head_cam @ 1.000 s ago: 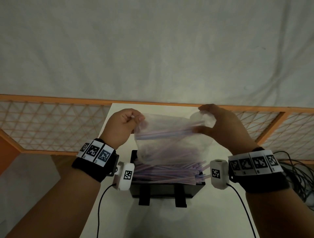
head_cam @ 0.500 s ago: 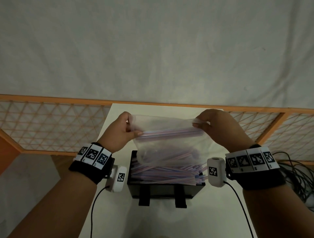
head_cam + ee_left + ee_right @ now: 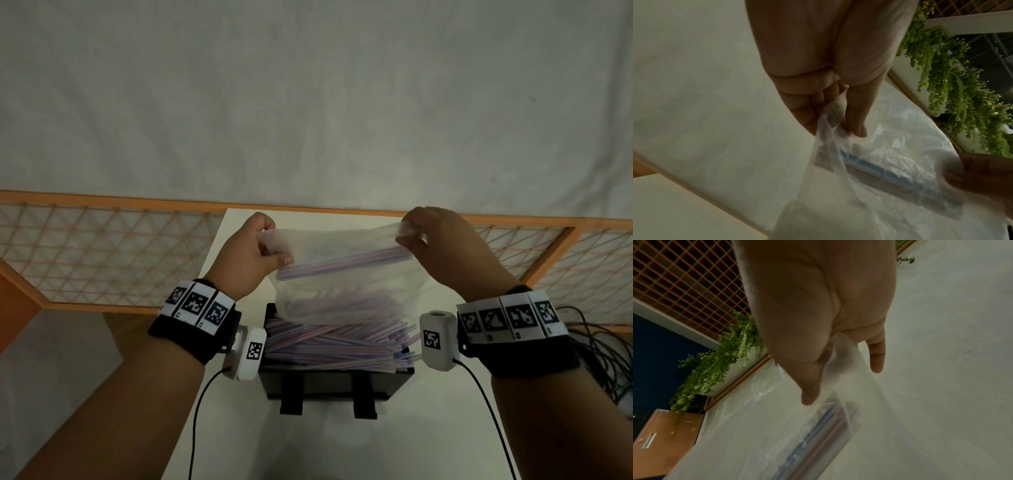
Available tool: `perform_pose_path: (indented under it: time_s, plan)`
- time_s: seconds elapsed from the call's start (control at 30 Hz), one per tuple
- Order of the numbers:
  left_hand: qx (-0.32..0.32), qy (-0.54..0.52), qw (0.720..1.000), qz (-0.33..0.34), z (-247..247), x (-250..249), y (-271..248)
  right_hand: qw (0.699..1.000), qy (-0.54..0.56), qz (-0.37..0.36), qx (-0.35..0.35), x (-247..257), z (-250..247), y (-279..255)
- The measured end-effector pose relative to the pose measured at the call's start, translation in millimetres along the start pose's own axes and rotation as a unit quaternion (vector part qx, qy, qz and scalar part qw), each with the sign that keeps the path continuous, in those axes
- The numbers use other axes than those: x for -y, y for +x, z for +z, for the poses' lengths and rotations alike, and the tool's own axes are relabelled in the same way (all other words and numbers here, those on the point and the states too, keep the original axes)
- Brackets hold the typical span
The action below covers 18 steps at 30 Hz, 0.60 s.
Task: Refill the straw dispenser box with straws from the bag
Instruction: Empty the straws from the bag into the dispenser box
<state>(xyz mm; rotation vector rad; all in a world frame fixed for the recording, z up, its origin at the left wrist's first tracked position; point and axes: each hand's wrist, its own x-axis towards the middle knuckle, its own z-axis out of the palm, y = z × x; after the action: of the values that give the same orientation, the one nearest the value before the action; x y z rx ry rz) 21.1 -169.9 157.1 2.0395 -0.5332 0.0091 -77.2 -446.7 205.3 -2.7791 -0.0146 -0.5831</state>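
Note:
A clear plastic bag (image 3: 346, 284) hangs upside down over the black dispenser box (image 3: 329, 383). My left hand (image 3: 253, 253) pinches its upper left corner and my right hand (image 3: 435, 246) pinches the upper right corner, stretching the bag wide. A few striped straws (image 3: 342, 263) lie crosswise high inside the bag. A heap of straws (image 3: 332, 339) fills the box top, some poking over its right edge. In the left wrist view the fingers (image 3: 851, 120) clamp crumpled bag film (image 3: 879, 178). In the right wrist view the thumb and fingers (image 3: 809, 386) hold bag film (image 3: 797, 426) with straws inside.
The box stands on a narrow white table (image 3: 342, 452). An orange lattice railing (image 3: 102, 253) runs behind on both sides. Loose black cables (image 3: 603, 346) lie at the right. Wrist camera cords (image 3: 198, 411) trail down from both wrists.
Both hands have moved apart and slightly up, pulling the bag taut. More straws have dropped from the bag into the box.

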Motion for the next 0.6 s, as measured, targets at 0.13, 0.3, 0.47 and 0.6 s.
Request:
perform_pose_path:
  time_s: [0.13, 0.3, 0.47, 0.6]
  plan:
    - [0.010, -0.014, 1.000, 0.004, 3, -6, 0, 0.996, -0.034, 0.002, 0.079, 7, -5, -1]
    - [0.035, -0.028, 0.999, 0.029, 4, -15, -1, 0.978, -0.171, -0.006, 0.122, 13, -5, 1]
    - [0.057, 0.025, 0.998, 0.022, 8, -22, -2, 0.978, -0.153, -0.029, 0.142, 16, 7, 5]
    - [0.117, 0.057, 0.991, 0.002, 8, -22, -3, 0.988, -0.093, -0.004, 0.124, 22, 6, 6]
